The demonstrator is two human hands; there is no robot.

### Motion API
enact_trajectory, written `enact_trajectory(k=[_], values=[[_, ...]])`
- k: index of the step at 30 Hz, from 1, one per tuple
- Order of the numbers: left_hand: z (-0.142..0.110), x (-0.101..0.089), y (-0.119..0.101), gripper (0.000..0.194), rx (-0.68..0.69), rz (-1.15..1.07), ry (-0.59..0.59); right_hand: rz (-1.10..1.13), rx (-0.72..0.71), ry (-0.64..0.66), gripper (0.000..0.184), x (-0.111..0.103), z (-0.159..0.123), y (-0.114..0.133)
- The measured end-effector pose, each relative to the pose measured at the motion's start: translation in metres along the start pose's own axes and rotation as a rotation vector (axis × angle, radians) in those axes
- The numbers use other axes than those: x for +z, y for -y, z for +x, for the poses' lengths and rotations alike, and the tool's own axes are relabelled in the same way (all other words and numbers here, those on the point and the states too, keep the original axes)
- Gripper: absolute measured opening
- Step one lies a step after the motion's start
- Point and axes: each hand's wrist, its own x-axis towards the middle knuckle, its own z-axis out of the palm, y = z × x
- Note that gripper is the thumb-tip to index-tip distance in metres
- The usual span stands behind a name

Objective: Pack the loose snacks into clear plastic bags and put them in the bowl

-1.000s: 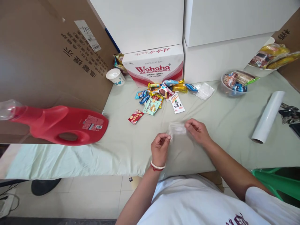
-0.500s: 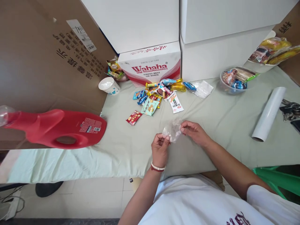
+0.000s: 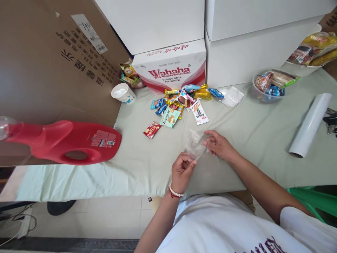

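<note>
Between my two hands is a clear plastic bag, thin and crumpled, held just above the table's front half. My left hand, with a bead bracelet at the wrist, pinches its lower edge between thumb and fingers. On the other side, my right hand grips the bag's right edge with its fingertips. Beyond the hands lies a pile of wrapped snacks. A red packet and a white packet lie at the near side of this pile. Flat behind it is another clear bag.
A red detergent bottle lies at the left, near a paper cup. A Wahaha carton stands at the back. Rightward are a plastic bowl of snacks, a white roll and keys. A green chair is at lower right.
The crumpled bag is spread out more, with its top standing up to the left. My right hand's fingers have curled more at its edge. The view has shifted slightly.
</note>
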Motion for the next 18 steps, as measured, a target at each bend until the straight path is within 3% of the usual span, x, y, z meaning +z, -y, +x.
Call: enact_trajectory(k=[5, 11, 14, 16, 18], values=[[0.002, 0.001, -0.002, 0.035, -0.14, -0.015, -0.007, 0.026, -0.036, -0.044, 0.042, 0.001, 0.003, -0.003], [0.019, -0.045, -0.011, 0.019, -0.065, 0.165, 0.015, 0.165, 0.006, -0.103, 0.043, -0.013, 0.005, 0.004], [0.031, -0.072, -0.012, 0.013, 0.012, 0.304, -0.139, 0.194, -0.003, -0.113, 0.043, -0.016, 0.005, 0.006], [0.038, -0.08, -0.011, 0.016, 0.016, 0.332, -0.27, 0.202, -0.002, -0.111, 0.043, -0.016, 0.005, 0.005], [0.04, -0.075, -0.008, 0.041, -0.02, 0.275, -0.233, 0.207, 0.003, -0.099, 0.043, -0.015, 0.005, 0.005]])
